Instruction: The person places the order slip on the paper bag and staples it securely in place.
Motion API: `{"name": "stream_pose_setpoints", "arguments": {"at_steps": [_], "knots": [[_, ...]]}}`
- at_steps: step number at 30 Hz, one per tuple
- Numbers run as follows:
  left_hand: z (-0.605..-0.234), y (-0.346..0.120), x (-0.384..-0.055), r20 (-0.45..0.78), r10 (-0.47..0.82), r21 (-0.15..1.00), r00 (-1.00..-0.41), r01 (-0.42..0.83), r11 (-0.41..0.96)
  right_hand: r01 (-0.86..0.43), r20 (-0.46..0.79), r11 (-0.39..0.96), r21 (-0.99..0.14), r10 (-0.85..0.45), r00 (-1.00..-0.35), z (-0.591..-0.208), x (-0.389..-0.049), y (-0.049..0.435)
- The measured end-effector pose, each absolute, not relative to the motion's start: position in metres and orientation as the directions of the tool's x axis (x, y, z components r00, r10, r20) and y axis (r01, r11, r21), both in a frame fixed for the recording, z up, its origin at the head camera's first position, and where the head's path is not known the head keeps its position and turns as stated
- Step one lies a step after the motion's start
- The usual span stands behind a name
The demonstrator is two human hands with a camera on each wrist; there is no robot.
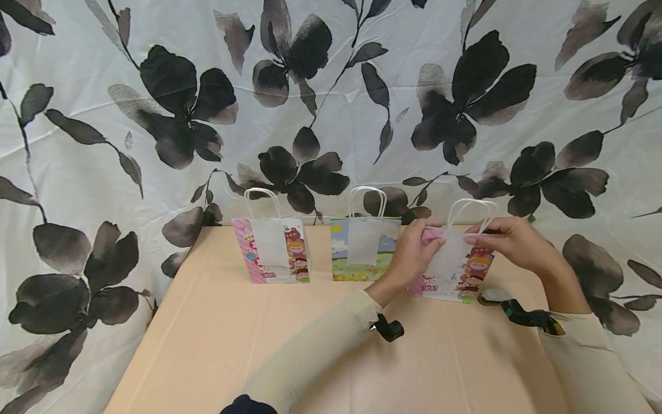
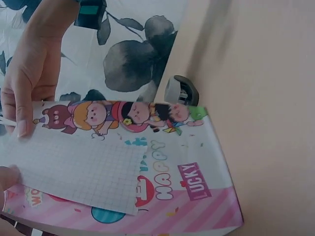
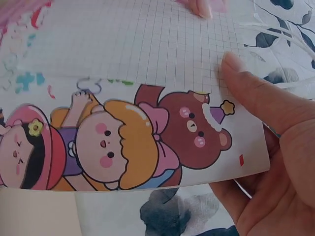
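Note:
In the head view, a paper gift bag (image 1: 473, 279) with pink stripes and cartoon figures stands at the right, its white handles up. A gridded white paper slip (image 1: 446, 259) lies flat against its front. My left hand (image 1: 411, 256) pinches the bag's upper left edge, thumb at the slip's top corner. With its thumb in front and fingers behind, my right hand (image 1: 517, 244) pinches the upper right edge. The right wrist view shows that thumb (image 3: 241, 78) touching the slip's top corner. What fastens the slip cannot be seen.
Left of it stand a green-and-blue meadow bag (image 1: 338, 253) and a second pink cartoon bag (image 1: 297, 259), each with a white slip in front. A small grey-and-black object (image 1: 493, 296) lies by the right wrist. Floral cloth (image 1: 331, 115) hangs behind the table (image 1: 289, 328).

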State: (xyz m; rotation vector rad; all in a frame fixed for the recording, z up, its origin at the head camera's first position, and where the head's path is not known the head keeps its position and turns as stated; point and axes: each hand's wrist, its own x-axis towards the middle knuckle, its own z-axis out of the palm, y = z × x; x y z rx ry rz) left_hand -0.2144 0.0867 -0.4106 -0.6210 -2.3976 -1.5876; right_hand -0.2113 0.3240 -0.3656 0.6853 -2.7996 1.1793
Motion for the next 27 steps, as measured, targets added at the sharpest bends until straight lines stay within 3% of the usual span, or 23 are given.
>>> {"name": "stream_pose_setpoints", "arguments": {"at_steps": [14,27], "knots": [[-0.4096,0.0843,-0.2149,0.331,0.293,0.897,-0.897,0.395,0.199,-0.433,0.218,0.572,-0.697,-0.405,-0.888,-0.3678,-0.2086,0.3218],[-0.4061,0.0895,-0.2182,0.31,0.277,0.89,-0.91,0.38,0.252,-0.404,0.22,0.599,-0.691,-0.359,-0.907,-0.3691,-0.2066,0.3192]]}}
